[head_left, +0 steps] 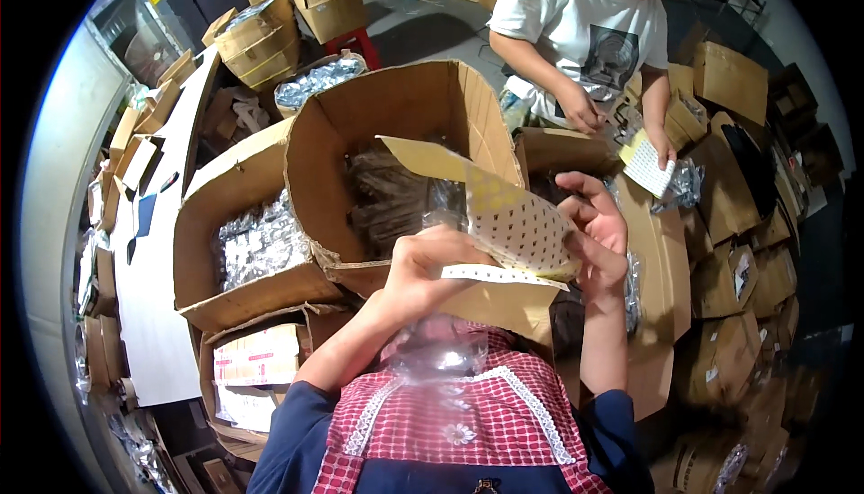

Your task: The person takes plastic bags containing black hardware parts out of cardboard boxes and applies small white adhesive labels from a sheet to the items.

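Note:
A curled sheet of small white stickers [520, 229], with dark marks in rows and a bare yellow backing part, is held between my hands. My left hand [427, 267] is closed on its left side, where a white edge strip juts out. The right hand [598, 235] grips the other side, thumb and fingers bent around it. Below my left hand, a clear plastic bag [441, 350] shows blurred against the red checked apron [450, 408]; whether the hand holds it, I cannot tell.
A tall carton [315, 188] of dark bagged items stands ahead. Left of it is a carton [193, 260] of clear bagged pieces, beside a long white table [157, 314]. A co-worker [585, 35] at the far right holds a similar sticker sheet [648, 168]. Stacked cartons [724, 354] line the right.

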Tool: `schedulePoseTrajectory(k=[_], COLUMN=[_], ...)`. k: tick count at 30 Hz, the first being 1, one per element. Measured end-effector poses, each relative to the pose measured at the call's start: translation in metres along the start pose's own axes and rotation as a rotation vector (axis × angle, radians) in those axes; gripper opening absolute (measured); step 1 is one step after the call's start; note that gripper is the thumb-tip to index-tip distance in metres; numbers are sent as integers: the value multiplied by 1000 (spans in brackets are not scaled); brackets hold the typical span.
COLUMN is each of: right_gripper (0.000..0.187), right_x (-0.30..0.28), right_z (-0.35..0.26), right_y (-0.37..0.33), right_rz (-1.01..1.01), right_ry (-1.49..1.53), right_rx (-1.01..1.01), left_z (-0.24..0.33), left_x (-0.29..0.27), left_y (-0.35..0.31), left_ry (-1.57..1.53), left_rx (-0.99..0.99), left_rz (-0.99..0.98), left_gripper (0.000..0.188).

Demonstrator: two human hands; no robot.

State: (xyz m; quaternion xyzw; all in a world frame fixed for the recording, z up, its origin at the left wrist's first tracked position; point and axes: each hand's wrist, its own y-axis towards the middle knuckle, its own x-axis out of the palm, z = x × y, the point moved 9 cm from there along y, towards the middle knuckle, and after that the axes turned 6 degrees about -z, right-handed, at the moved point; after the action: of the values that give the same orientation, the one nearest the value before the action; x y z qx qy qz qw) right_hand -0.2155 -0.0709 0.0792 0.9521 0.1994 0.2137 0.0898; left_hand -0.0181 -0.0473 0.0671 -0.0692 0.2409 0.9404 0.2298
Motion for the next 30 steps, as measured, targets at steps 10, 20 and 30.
schedulePoseTrajectory(k=[10,20,30], right_gripper=[45,41,46], right_x=[-7,-23,-18], right_z=[-32,-5,-11], right_y=[-30,-18,-3], right_rz=[116,348,147], right_ry=[-193,-286,-181], right_rx=[-596,-393,-247], left_z=[3,15,-1], left_x=[-4,-6,-2], left_y=[-8,-10,-11], left_ry=[31,81,6], left_rx=[-52,-58,-148], left_rz=[42,85,113], left_gripper=[16,27,20])
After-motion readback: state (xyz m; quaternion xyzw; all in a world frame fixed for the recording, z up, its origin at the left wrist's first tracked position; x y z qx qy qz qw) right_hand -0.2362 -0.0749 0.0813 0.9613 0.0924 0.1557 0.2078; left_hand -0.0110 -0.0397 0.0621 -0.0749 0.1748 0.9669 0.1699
